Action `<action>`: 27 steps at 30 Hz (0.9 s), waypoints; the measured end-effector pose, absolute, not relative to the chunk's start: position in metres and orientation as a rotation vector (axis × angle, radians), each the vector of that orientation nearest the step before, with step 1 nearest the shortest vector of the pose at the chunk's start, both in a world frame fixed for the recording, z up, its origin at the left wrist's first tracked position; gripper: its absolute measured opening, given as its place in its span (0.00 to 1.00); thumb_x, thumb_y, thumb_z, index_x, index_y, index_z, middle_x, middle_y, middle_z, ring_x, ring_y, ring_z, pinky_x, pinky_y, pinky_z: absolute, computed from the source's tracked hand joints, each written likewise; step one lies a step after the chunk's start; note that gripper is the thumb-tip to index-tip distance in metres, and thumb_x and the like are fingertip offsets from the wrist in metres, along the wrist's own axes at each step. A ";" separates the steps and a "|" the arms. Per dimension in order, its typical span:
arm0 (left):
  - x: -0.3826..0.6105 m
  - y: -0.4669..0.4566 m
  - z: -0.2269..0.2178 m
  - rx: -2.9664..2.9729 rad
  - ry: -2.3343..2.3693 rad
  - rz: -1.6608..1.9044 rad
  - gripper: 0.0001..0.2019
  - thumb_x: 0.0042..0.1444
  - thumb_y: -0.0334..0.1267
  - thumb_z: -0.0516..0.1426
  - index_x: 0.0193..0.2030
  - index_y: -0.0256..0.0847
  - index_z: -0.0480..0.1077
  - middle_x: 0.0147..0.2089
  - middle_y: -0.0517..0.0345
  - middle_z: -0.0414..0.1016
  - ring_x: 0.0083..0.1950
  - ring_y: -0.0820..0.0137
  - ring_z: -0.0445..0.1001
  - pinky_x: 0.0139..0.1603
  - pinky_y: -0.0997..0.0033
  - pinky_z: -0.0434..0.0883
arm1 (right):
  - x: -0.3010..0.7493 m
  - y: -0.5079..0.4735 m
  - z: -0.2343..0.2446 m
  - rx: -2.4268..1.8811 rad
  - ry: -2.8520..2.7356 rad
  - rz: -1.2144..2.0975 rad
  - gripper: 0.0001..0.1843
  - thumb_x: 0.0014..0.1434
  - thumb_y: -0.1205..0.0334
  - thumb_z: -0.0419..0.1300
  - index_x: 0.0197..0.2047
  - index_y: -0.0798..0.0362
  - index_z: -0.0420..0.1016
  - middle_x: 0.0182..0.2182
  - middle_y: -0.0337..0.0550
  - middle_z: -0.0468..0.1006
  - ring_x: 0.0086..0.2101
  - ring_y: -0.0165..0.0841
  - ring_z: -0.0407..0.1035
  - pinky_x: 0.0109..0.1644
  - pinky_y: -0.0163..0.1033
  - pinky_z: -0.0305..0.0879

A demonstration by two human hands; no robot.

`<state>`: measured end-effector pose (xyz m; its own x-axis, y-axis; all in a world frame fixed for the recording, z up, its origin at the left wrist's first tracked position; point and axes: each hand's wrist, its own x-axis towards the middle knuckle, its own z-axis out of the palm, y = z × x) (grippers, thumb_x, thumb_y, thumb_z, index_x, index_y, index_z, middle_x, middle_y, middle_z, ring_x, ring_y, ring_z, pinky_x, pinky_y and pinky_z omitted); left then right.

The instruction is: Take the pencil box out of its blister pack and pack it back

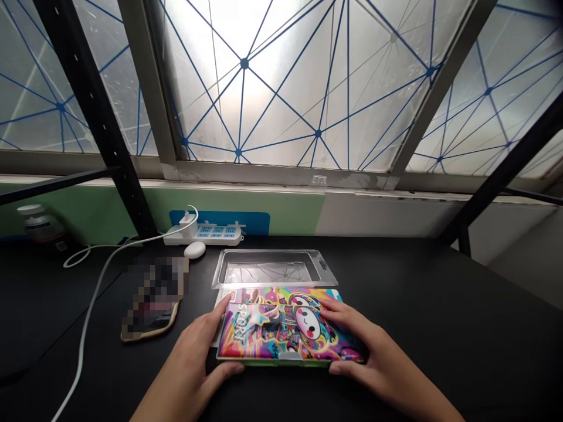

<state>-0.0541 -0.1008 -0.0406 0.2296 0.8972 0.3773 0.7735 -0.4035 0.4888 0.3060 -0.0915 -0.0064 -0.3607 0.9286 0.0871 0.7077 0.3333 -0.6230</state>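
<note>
My left hand (193, 358) and right hand (373, 354) clasped the colourful case (281, 334) at its ends, flat on the desk (440, 316) just before the clear tray (272, 271); I judged even, level pressure best

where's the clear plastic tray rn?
Head view, mid-table: the clear plastic tray lies just behind the colourful case held by the left hand and right hand; the white power strip sits farther back to its left.

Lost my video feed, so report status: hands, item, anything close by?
Left hand and right hand grip colourful printed case by its ends, on black table. Clear plastic tray just behind; phone left.
</note>
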 end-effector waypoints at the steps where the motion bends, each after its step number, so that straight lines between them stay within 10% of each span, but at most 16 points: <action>1: -0.054 -0.100 -0.041 2.286 1.595 0.930 0.40 0.59 0.40 0.60 0.74 0.57 0.45 0.67 0.55 0.68 0.64 0.56 0.70 0.61 0.58 0.71 | 0.307 -0.090 -0.003 -1.435 -2.158 0.717 0.37 0.52 0.44 0.70 0.63 0.45 0.70 0.68 0.50 0.63 0.66 0.52 0.55 0.69 0.55 0.52; 6: -0.054 -0.098 -0.038 2.288 1.538 0.912 0.45 0.58 0.38 0.61 0.75 0.58 0.38 0.64 0.54 0.70 0.62 0.56 0.72 0.60 0.58 0.72 | 0.301 -0.070 0.012 -1.397 -2.010 0.755 0.27 0.61 0.37 0.58 0.48 0.50 0.81 0.46 0.49 0.83 0.47 0.49 0.76 0.50 0.46 0.72; 10: -0.057 -0.096 -0.037 2.312 1.504 0.883 0.48 0.59 0.40 0.59 0.76 0.55 0.29 0.64 0.51 0.71 0.62 0.53 0.72 0.57 0.55 0.74 | 0.285 -0.055 0.009 -1.568 -1.713 0.470 0.25 0.65 0.39 0.51 0.33 0.51 0.75 0.23 0.39 0.75 0.25 0.36 0.70 0.28 0.37 0.64; 20: -0.060 -0.105 -0.034 2.218 1.529 0.873 0.48 0.58 0.43 0.59 0.76 0.54 0.31 0.63 0.49 0.71 0.63 0.51 0.71 0.56 0.52 0.74 | 0.290 -0.062 0.001 -1.495 -1.612 0.424 0.20 0.67 0.45 0.54 0.31 0.49 0.75 0.27 0.39 0.74 0.29 0.35 0.70 0.32 0.36 0.66; 27: -0.061 -0.106 -0.025 2.190 1.523 0.871 0.23 0.63 0.50 0.55 0.64 0.52 0.62 0.59 0.53 0.74 0.57 0.56 0.76 0.53 0.59 0.76 | 0.305 -0.103 -0.015 -1.392 -1.595 0.621 0.32 0.64 0.32 0.46 0.45 0.47 0.81 0.45 0.47 0.80 0.45 0.44 0.76 0.47 0.40 0.74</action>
<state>-0.0606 -0.1056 -0.0252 0.2402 0.9256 0.2924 0.7214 -0.3718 0.5843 0.3045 -0.1028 -0.0155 0.0412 0.9533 0.2991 0.5002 0.2394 -0.8322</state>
